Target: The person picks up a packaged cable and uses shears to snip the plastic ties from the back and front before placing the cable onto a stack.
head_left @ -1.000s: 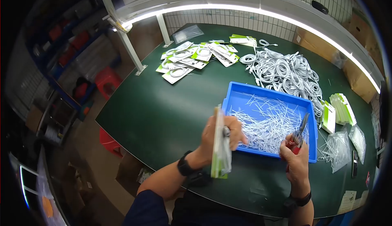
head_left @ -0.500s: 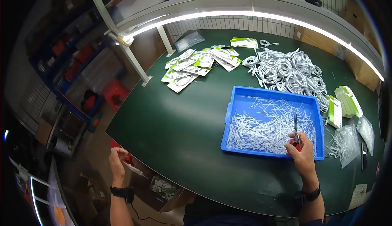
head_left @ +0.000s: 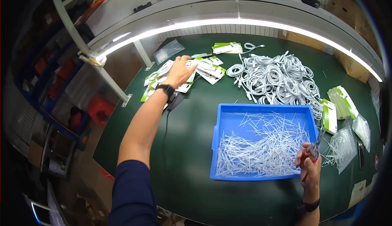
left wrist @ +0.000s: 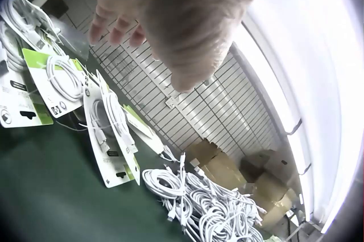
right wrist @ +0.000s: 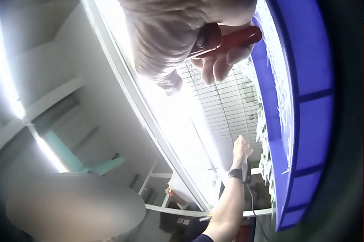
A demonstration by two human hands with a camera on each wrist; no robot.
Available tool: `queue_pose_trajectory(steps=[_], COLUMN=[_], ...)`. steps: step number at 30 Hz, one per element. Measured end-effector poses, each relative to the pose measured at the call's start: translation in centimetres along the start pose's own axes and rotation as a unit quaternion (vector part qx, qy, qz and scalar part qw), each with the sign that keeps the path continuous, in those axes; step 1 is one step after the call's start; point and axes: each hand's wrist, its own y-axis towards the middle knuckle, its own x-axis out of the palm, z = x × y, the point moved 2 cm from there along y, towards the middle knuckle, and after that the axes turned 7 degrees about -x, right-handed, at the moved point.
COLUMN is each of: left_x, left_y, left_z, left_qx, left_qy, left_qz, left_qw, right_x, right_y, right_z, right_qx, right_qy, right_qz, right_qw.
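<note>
Green table (head_left: 185, 140): carded cables (head_left: 210, 70) lie under left hand (head_left: 179, 74), fingers extended, no grip visible; right hand (head_left: 312, 173) grips pliers (head_left: 313, 149).

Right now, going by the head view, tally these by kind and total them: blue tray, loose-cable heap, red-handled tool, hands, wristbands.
Blue tray: 1
Loose-cable heap: 1
Red-handled tool: 1
Hands: 2 (left hand, right hand)
Wristbands: 2, one on each wrist
Total: 7
</note>
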Motion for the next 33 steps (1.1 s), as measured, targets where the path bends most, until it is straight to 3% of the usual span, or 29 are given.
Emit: queue_pose_trajectory(steps=[2,6,8,10,13,15,17,18,21,27,33], left_x=[1.5,7.6,9.3,11.8,15.0,18.0,17.0,13.4,9.6,4.7,0.5], left_y=[3.6,8.9,10.5,11.6,12.2,12.0,10.1,8.5,3.8,-5.0,-8.9], left_z=[2.7,1.9,1.3,-0.4,-2.3,-4.7,-5.6,-2.3,0.2,3.6,4.8], left_qx=[-0.116,-0.191,-0.186,-0.13,-0.171,-0.079,-0.124,-0.181,-0.212,-0.183,-0.149], left_qy=[-0.016,0.075,0.117,0.173,0.116,0.114,0.115,0.111,0.12,0.107,0.053], left_qz=[-0.037,-0.141,-0.169,-0.174,-0.299,-0.256,-0.261,-0.262,-0.253,-0.22,-0.222], left_qw=[0.992,0.969,0.961,0.961,0.932,0.957,0.95,0.941,0.936,0.952,0.962], right_x=[-1.1,-2.2,-2.3,-2.3,-1.9,-2.0,-2.2,-2.2,-2.0,-1.8,-2.1], right_y=[0.3,0.6,0.8,0.9,0.8,0.8,0.4,0.5,0.4,0.4,0.4], right_z=[0.6,0.9,1.0,0.9,0.8,0.6,0.7,0.8,0.8,0.7,1.4], right_qx=[0.006,0.034,0.045,0.055,0.085,0.097,0.09,0.086,0.075,0.069,0.033], right_qy=[-0.02,-0.048,-0.051,-0.048,-0.063,-0.071,-0.077,-0.075,-0.082,-0.117,-0.153], right_qz=[0.011,0.037,0.048,0.045,0.044,0.031,0.039,0.034,0.02,-0.012,-0.044], right_qw=[1.0,0.998,0.997,0.996,0.993,0.992,0.992,0.993,0.994,0.991,0.987])
